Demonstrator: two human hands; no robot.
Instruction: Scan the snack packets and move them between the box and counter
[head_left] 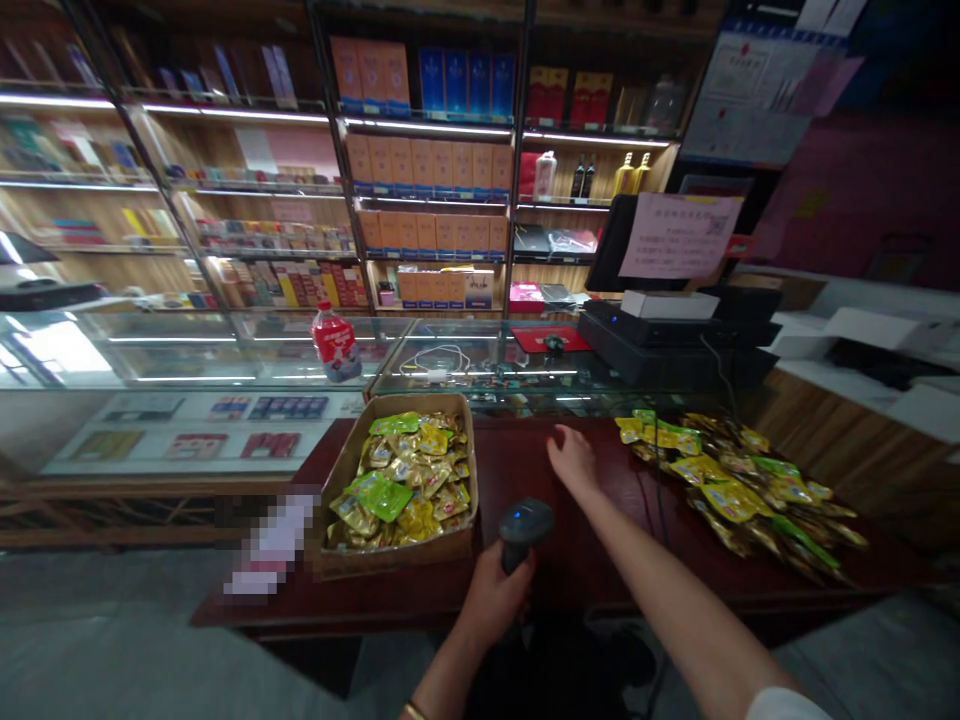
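Note:
In the head view, my left hand (pixel 499 595) is wrapped round the handle of a dark barcode scanner (pixel 527 522), which shows a small blue light on its head. My right hand (pixel 574 462) reaches over the middle of the dark red table, fingers slightly apart, with nothing visible in it. Left of the scanner stands an open cardboard box (pixel 397 562) filled with small gold, yellow and green snack packets (pixel 409 470). To the right of my right arm lies a loose heap of similar packets (pixel 739 495).
The dark red table (pixel 502 450) meets a glass display counter (pixel 480 385) behind it. On the counter are a red-labelled bottle (pixel 335 345), a white cable (pixel 439 375) and a monitor with a paper notice (pixel 679 235). A dark cord hangs by the right heap. Stocked shelves line the wall.

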